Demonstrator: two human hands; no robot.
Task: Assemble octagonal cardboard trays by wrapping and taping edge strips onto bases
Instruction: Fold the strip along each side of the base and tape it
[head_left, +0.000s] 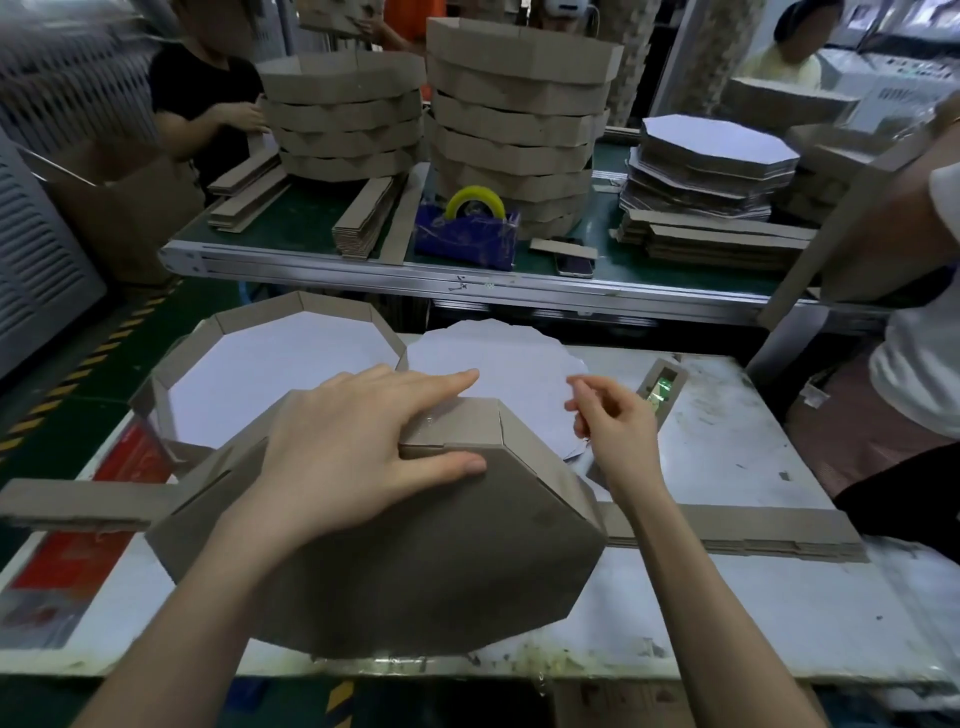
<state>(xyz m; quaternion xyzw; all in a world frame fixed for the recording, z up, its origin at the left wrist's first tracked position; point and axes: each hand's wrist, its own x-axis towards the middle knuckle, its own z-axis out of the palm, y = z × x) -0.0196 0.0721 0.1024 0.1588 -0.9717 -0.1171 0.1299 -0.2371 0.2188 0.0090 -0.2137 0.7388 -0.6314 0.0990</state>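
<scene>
Head view. The tray in work (415, 561) lies at 6 o'clock on the white table (753, 613), brown base face up and tilted toward the camera, far rim raised. An edge strip (460, 420) wraps that far rim. A seam in the strip shows just right of the left hand, with a glossy patch beside it; cannot tell if it is tape. The left hand (353, 452) rests over the rim, fingers spread and nearly straight across the strip, thumb flat on the brown face, so the rim sits between thumb and fingers. The right hand (615, 423), at 3 o'clock of the seam, is clear of the tray and above the right edge of the white bases (498, 353). Its fingers are curled, with thumb and forefinger tips close together; cannot tell whether they pinch anything. A finished tray (332, 304), white inside, sits at 10 o'clock, touching the bases. Flat strips (727, 530) lie at 4 o'clock and one loose strip (78, 499) at 9 o'clock. A small cardboard holder (661, 384) is just beyond the right hand. On the green table (301, 218) at 12 o'clock stand a blue tape dispenser (467, 231) with a yellow roll, two stacks of trays (514, 119), a phone (574, 265) and a pile of bases (711, 156) at 1 o'clock. One person in black (208, 114) is at 11 o'clock and another in white (919, 364) at 3 o'clock.
</scene>
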